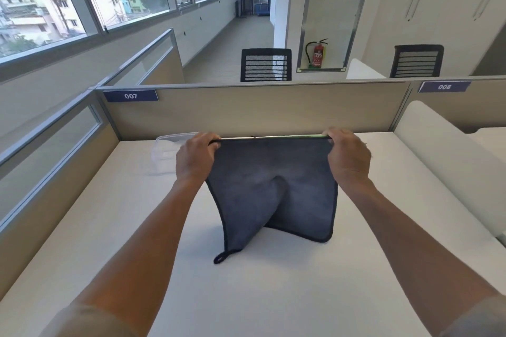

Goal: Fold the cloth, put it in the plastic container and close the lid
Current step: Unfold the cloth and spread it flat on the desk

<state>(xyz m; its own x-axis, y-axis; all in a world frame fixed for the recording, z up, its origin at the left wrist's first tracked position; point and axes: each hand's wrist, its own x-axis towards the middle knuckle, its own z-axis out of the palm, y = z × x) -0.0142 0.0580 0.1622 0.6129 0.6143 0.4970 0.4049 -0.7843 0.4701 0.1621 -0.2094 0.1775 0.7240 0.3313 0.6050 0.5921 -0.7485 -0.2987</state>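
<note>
A dark grey cloth [273,189] with a black hem and a small hanging loop hangs over the white desk [109,241], its lower corners resting on the desktop. My left hand [195,157] pinches its upper left corner and my right hand [347,154] pinches its upper right corner, stretching the top edge taut. A clear plastic container [167,150] stands at the back left of the desk, just behind my left hand and partly hidden by it. I cannot tell whether its lid is on.
A beige partition [260,109] labelled 007 closes the desk's far side, with a glass-topped divider [49,139] on the left. A white curved panel [449,161] borders the right. Two black chairs stand beyond the partition.
</note>
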